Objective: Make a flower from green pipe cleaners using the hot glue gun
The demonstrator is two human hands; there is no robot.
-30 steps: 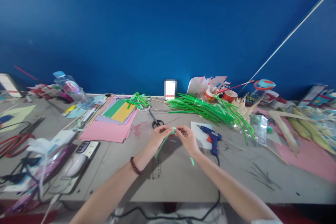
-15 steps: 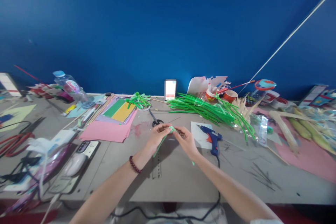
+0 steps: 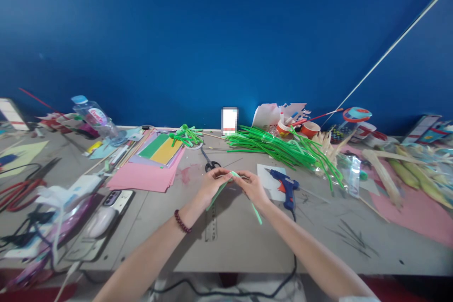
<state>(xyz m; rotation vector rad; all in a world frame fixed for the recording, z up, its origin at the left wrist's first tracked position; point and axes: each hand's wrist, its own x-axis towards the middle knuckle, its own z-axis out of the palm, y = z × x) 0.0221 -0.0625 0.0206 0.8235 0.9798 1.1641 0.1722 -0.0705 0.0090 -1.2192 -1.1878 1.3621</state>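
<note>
My left hand (image 3: 216,182) and my right hand (image 3: 252,186) meet over the middle of the table, both pinching a light green pipe cleaner (image 3: 257,213). It bends between my fingertips, one end slanting down beside the left palm and the other hanging below the right hand. Under the left hand lies a clear ruler (image 3: 211,227). Black-handled scissors (image 3: 212,165) rest just behind the left fingers. Right of my right hand is a blue glue gun (image 3: 289,188), partly on a white sheet (image 3: 265,177).
A bundle of green pipe cleaners (image 3: 272,146) lies at the back, with shaped green pieces (image 3: 187,135) to its left. Coloured sheets (image 3: 141,174), a phone (image 3: 90,240) and a water bottle (image 3: 94,115) occupy the left. The glue gun's cord (image 3: 295,245) runs over the front edge.
More of the pipe cleaner's hanging end now shows below my right hand. The bend at my fingertips looks slightly different; both hands stay nearly in place.
</note>
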